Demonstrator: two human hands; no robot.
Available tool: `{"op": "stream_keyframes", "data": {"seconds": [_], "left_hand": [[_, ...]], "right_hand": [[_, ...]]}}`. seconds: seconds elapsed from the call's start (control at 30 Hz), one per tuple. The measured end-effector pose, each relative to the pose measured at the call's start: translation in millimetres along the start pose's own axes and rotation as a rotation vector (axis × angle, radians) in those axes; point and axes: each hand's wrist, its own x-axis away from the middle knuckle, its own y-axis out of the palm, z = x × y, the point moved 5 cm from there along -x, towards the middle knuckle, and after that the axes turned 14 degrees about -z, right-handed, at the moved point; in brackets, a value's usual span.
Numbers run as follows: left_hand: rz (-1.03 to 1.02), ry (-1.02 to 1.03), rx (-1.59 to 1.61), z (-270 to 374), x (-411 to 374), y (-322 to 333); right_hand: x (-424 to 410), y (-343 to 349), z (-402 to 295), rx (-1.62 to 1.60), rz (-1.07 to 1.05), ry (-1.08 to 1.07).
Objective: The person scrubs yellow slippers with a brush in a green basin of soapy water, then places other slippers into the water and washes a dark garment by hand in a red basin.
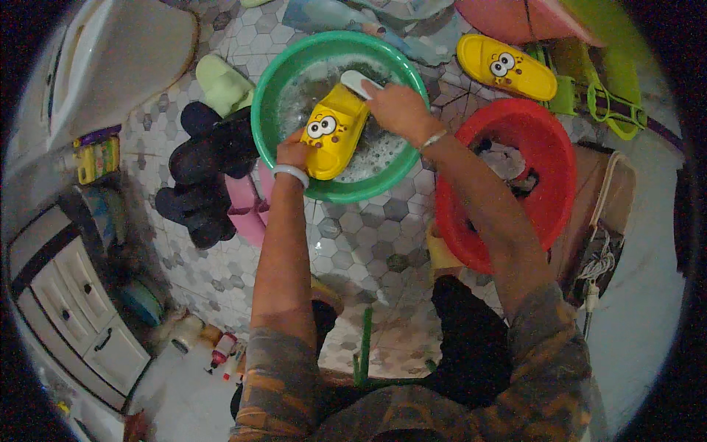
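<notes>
My left hand grips a yellow slide sandal by its near left side. The sandal has two cartoon eyes and small studs on its upper, and is tilted over a green basin. Inside the basin is foamy water. A white-backed brush is in my right hand, held against the far end of the sandal; its bristles are hidden. Another yellow slide sandal with the same eyes lies at the upper right, outside the basin.
A red basin holding dark and pale items stands right of the green one. Black slippers, pink slippers and a pale green slipper lie on the hexagon-tiled floor to the left. A white cabinet is at far left.
</notes>
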Motion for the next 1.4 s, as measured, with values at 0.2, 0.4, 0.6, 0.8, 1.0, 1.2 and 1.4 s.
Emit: {"op": "stream_keyframes", "data": {"seconds": [0.2,0.4,0.6,0.8,1.0,1.2,1.4], "left_hand": [[-0.027,-0.011,-0.569,26,-18,-16],[-0.26,0.169,0.261,75,8,-16],[0.428,0.389,0.575,-12,32,19],[0.273,0.244,0.82,-41,19,101],[-0.072,0.208,0.872,-31,18,88],[-0.349,0.181,1.226,-19,43,113],[-0.367,0.321,1.426,-25,57,120]], "right_hand": [[37,6,3,-0.13,0.027,-0.192],[34,21,16,-0.255,-0.014,0.058],[48,32,2,-0.386,-0.025,-0.051],[63,45,-32,-0.472,-0.17,-0.051],[90,29,-43,-0.619,-0.044,-0.205],[109,-1,-53,-0.445,-0.045,-0.044],[100,-13,-60,-0.324,-0.102,-0.073]]}}
